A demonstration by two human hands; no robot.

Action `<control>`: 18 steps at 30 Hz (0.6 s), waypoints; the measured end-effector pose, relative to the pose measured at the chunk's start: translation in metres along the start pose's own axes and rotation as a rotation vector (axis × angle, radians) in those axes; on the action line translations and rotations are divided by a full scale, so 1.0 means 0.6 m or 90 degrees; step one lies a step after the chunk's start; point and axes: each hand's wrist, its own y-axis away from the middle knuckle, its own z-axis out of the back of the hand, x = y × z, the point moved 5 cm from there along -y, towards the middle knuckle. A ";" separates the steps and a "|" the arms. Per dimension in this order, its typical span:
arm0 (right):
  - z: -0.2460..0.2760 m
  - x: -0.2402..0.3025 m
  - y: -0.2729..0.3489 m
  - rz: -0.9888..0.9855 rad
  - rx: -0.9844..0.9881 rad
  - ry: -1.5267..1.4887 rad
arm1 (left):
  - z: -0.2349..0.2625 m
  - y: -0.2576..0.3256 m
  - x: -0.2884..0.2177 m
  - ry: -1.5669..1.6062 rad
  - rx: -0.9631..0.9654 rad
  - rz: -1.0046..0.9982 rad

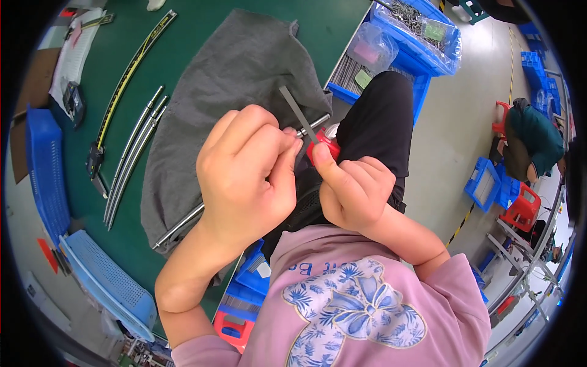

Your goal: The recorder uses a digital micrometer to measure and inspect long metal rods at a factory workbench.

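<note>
My left hand [247, 168] is closed around a thin metal rod [178, 227], which runs from the lower left across a grey cloth [229, 67] to a tip beyond my fingers. In my right hand [356, 188] is a small flat file [293, 110] with a red handle [330, 147], my thumb lying along it. The file's grey blade crosses the rod near its tip, close to my left fingertips. Whether blade and rod touch, I cannot tell. My left palm hides the rod's middle.
On the green table [202, 24], several metal rods [131, 159] lie beside a yellow tape measure [128, 76]. Blue baskets [110, 278] line the left edge. Blue bins [397, 58] with metal parts stand beyond my knee. A person [532, 137] bends at the far right.
</note>
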 end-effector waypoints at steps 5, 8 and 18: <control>-0.002 -0.004 0.010 -0.009 0.003 0.017 | -0.002 -0.003 0.000 -0.001 0.002 0.001; -0.013 -0.004 -0.006 0.000 -0.023 -0.002 | -0.002 0.004 -0.003 -0.006 0.000 -0.006; -0.010 -0.001 -0.001 -0.009 -0.016 -0.007 | -0.001 0.001 -0.003 -0.007 -0.007 -0.006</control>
